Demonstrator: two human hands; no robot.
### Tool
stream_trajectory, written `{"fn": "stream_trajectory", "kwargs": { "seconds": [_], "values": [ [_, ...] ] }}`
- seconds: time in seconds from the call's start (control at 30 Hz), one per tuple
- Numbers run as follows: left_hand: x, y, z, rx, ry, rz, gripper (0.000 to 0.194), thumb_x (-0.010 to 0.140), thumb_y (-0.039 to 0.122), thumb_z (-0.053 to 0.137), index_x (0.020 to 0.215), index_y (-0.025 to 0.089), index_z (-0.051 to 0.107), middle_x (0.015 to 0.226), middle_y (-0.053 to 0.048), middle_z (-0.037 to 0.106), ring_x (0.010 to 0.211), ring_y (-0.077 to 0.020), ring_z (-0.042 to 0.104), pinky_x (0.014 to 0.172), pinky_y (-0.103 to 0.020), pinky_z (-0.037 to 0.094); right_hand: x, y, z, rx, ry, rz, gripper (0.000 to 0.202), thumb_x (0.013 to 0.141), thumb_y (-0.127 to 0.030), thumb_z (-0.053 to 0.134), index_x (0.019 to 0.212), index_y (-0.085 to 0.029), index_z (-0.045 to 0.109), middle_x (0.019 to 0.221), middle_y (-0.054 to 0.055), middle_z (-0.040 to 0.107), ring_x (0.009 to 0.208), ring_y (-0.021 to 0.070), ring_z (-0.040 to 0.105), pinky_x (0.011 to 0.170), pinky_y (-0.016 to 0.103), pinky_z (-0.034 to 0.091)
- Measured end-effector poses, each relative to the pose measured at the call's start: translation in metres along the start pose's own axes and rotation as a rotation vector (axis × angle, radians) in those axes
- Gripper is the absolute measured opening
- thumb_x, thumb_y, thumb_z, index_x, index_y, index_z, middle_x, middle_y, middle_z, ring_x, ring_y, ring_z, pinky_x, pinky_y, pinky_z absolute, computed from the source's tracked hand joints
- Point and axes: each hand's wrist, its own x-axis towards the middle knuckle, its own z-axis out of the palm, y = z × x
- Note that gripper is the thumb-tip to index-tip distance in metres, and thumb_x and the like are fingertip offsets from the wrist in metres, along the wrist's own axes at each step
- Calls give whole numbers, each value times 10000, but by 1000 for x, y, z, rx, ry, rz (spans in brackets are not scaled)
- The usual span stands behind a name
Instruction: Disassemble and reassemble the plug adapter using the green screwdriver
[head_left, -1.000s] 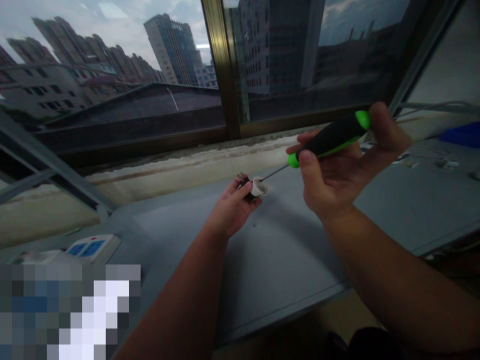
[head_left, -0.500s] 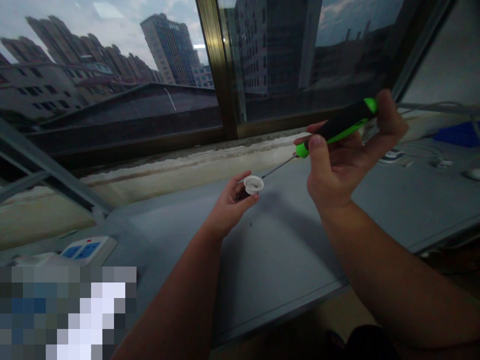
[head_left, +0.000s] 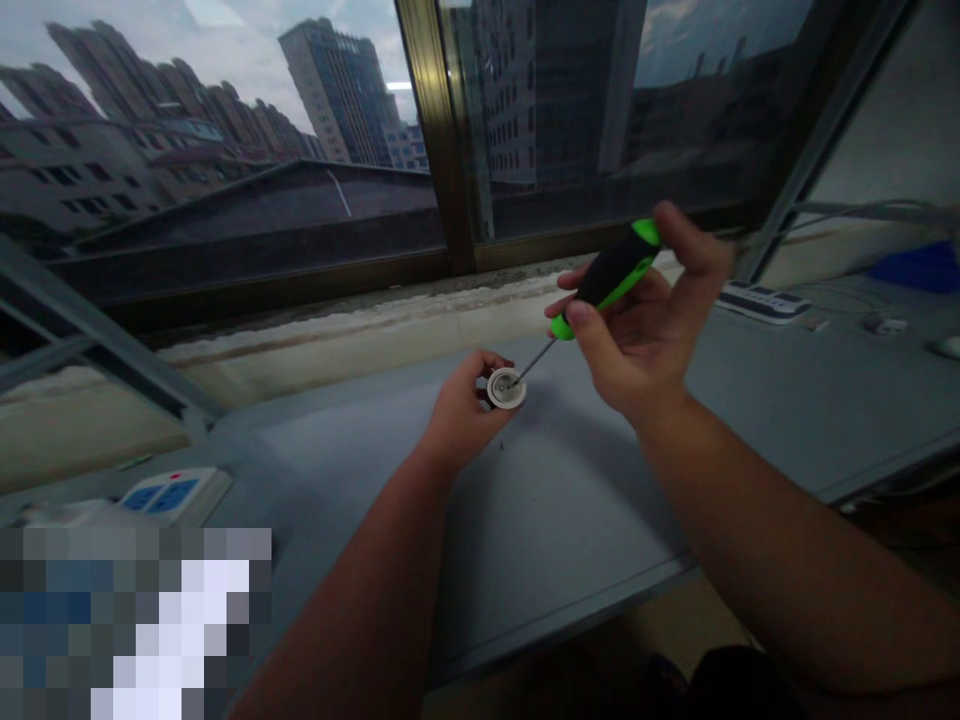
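Note:
My left hand (head_left: 465,410) is closed around a small round lamp socket (head_left: 502,390) with a wide white rim. The socket's open end faces up toward me, showing a pale recess with small dark spots inside. My right hand (head_left: 641,345) grips a screwdriver (head_left: 613,272) with a black and green handle, its forefinger bent over the handle's end. The thin metal shaft slants down to the left, and its tip is inside the socket's opening. Whether the tip sits in a screw is too small to tell. A tiny dark piece (head_left: 502,446) lies on the table just below the socket.
The grey table (head_left: 570,560) runs along a window ledge (head_left: 360,340). At left stands a white power strip with blue sockets (head_left: 176,492). Another power strip (head_left: 763,302), cables and a blue item (head_left: 915,268) lie at right. Metal frame bars (head_left: 97,330) rise at left.
My right hand has brought the screwdriver down and left, so its tip moved from beside the socket's rim into the opening. My left hand has tilted the socket's opening toward me.

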Motion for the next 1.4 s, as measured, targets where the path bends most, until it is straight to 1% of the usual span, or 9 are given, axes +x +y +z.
{"fn": "stream_trajectory", "kwargs": {
  "seconds": [0.13,0.23,0.37,0.47,0.6,0.7,0.9,1.17,1.4],
  "values": [
    [0,-2,-2,75,-34,35,362,676,160,860,950,212,630,877,4,626,763,-149,552,704,-239,421,-4,1,0,15,-57,-9,692,878,-446,769,1444,-424,371,1234,19,623,919,169,753,669,275,675],
    [1,0,-3,138,-35,72,348,688,139,841,1001,228,718,928,-26,658,838,-183,569,765,-263,431,-3,2,1,39,-35,-24,698,887,-438,761,1456,-440,355,1286,13,609,928,160,752,688,279,683],
    [3,4,-2,188,-72,133,172,717,153,828,859,232,772,890,-56,647,889,-222,569,838,-304,441,-3,5,1,38,-37,14,751,878,-396,775,1463,-473,311,1289,0,602,928,153,741,717,297,693],
    [3,3,-2,224,-107,147,132,744,191,825,851,229,758,882,-55,636,857,-216,570,836,-321,445,-3,4,1,25,-46,28,737,890,-397,763,1460,-477,303,1321,3,582,937,150,736,717,290,692],
    [3,-3,-3,289,-113,143,139,776,255,821,869,217,725,886,-51,653,843,-203,589,823,-324,449,-4,3,2,64,-51,-15,706,905,-432,744,1463,-469,315,1380,11,530,959,150,739,729,293,693],
    [3,-6,-3,334,-140,139,168,807,297,793,887,203,679,869,-35,662,826,-193,603,792,-318,461,-5,1,1,79,-72,5,703,907,-426,748,1463,-470,321,1411,15,503,981,151,738,753,299,696],
    [3,-9,-4,399,-164,108,233,829,362,772,849,191,614,785,-5,645,729,-160,590,698,-284,462,-6,0,-1,19,-114,18,714,942,-424,719,1493,-478,267,1396,11,525,1034,157,731,782,291,698],
    [2,-7,-3,424,-157,107,230,841,341,760,814,191,587,757,1,626,703,-147,563,675,-279,447,-3,-3,3,69,-94,-42,655,941,-403,718,1471,-457,337,1315,5,553,981,145,739,733,282,692],
    [1,-7,-2,399,-165,109,231,846,334,756,810,190,579,754,6,615,694,-140,552,673,-279,442,-4,-5,0,99,-114,8,668,911,-374,760,1446,-452,367,1232,-9,604,983,163,747,756,294,696]
  ]
}}
